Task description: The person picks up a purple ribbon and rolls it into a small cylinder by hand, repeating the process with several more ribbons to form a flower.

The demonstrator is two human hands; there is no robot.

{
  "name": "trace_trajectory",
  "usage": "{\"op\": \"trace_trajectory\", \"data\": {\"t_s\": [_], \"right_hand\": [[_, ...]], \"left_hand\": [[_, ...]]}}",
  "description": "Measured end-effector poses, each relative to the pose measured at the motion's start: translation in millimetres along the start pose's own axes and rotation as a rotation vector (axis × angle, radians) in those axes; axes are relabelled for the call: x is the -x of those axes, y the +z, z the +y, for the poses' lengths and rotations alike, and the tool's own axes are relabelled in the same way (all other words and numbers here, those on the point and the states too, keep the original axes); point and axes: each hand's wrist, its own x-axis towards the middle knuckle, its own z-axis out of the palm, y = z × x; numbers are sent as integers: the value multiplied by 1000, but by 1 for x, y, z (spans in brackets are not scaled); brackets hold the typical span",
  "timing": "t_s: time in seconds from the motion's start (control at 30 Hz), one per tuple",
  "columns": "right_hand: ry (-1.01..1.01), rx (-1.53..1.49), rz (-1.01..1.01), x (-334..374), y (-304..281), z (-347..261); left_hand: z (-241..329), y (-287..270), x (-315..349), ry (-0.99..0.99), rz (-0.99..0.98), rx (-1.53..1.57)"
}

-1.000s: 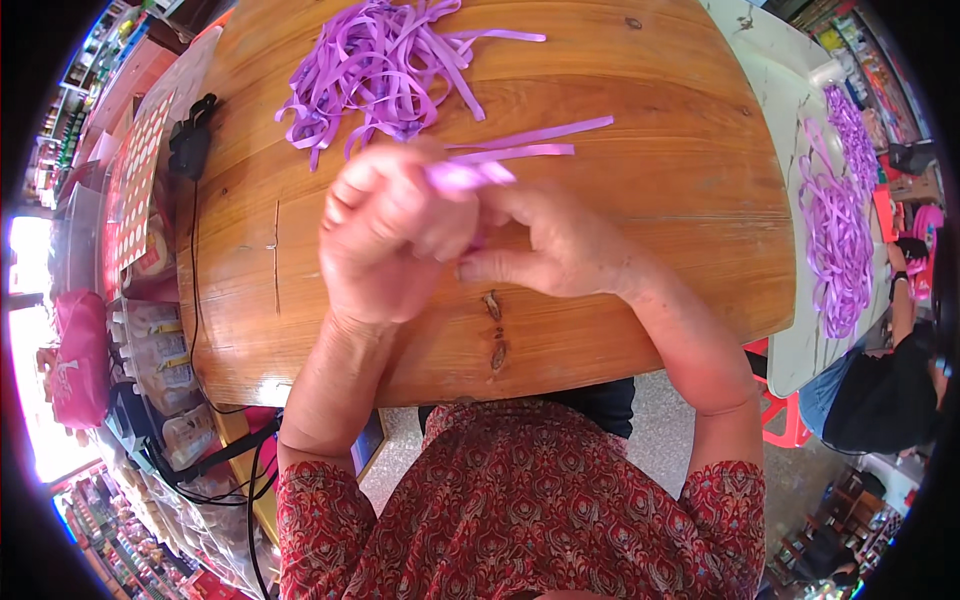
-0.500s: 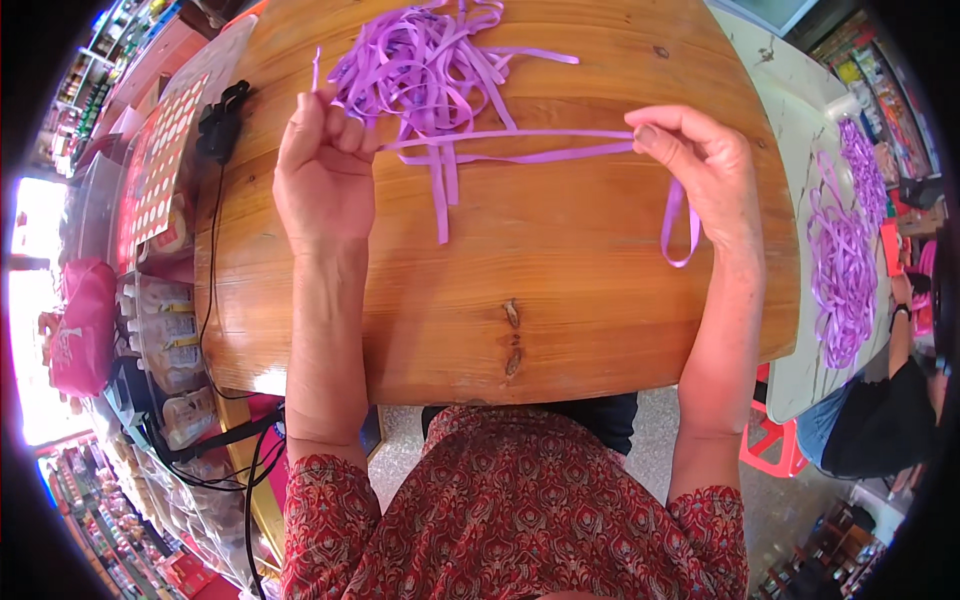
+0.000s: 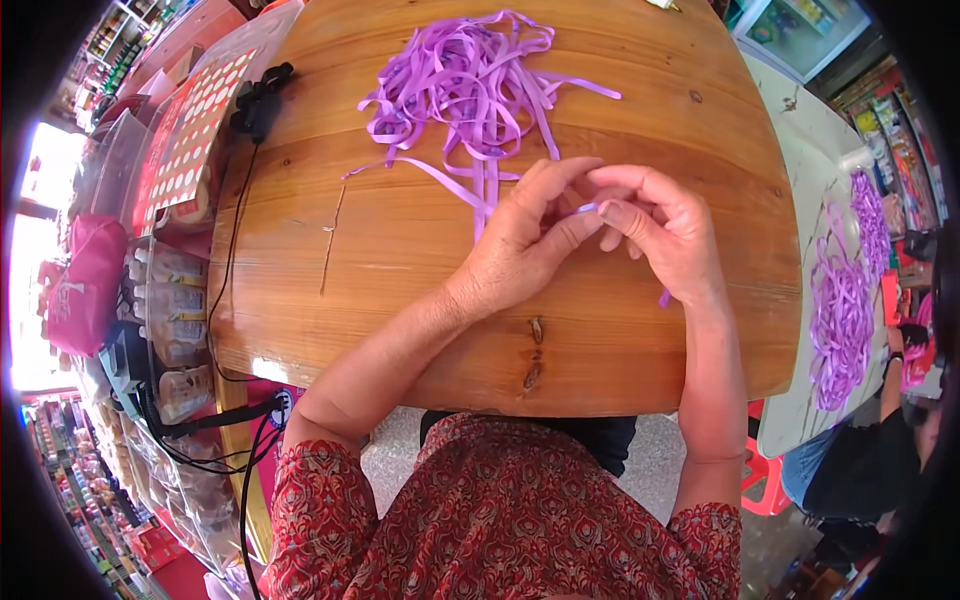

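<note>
My left hand (image 3: 525,230) and my right hand (image 3: 665,225) meet over the middle of the wooden table (image 3: 430,340). Thumbs and fingers of both are closed around a short visible bit of purple ribbon (image 3: 588,208); most of it is hidden by the fingers. A small purple tail (image 3: 665,298) shows beneath my right palm. Beyond my hands lies a tangled heap of purple ribbons (image 3: 460,80), with several strands trailing toward me and passing behind my left hand.
Left of the table stand a red box with white dots (image 3: 195,150), a black cable (image 3: 228,270) and plastic bottles (image 3: 172,300). At the right, a white marbled table (image 3: 790,400) bears more purple ribbon bundles (image 3: 842,320). Another person (image 3: 865,450) sits beside it.
My left hand has come right to meet my right hand, and the ribbon stretched between them is now gathered at the fingertips. The view has shifted slightly.
</note>
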Motion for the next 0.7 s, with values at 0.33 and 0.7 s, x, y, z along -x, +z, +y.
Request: {"op": "trace_trajectory", "data": {"t_s": [0.33, 0.7], "right_hand": [[79, 139, 78, 1, -32, -5], [-83, 391, 242, 7, -57, -9]], "left_hand": [[15, -20, -7, 167, 233, -334], [17, -38, -11, 160, 345, -417]]}}
